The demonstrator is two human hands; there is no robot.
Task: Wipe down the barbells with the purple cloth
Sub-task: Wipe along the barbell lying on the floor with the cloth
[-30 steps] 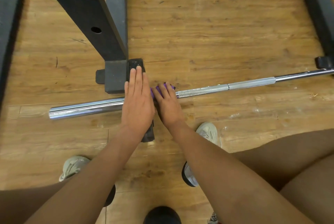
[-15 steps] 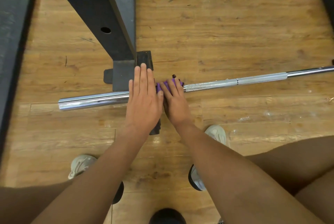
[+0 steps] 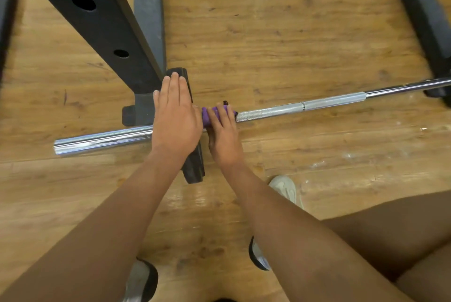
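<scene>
One purple cloth (image 3: pixel 207 116) — under right hand (image 3: pixel 223 137), round barbell (image 3: pixel 280 110).

Barbell: long silver metal barbell (image 3: pixel 102 139); thick end sleeve is smooth, mirror-glossy chrome; part of the shaft is knurled, rough and duller, then smooth and shiny again.
Cloth: small purple cloth (image 3: pixel 207 117); soft matt fabric.
Plate: thin black weight plate (image 3: pixel 194 167); matt.
Rack: slanted black metal rack post (image 3: pixel 97 21); matt paint.
Floor: light brown wood-grain plank floor (image 3: pixel 292 33); low sheen, scuffed, whitish smears.
</scene>
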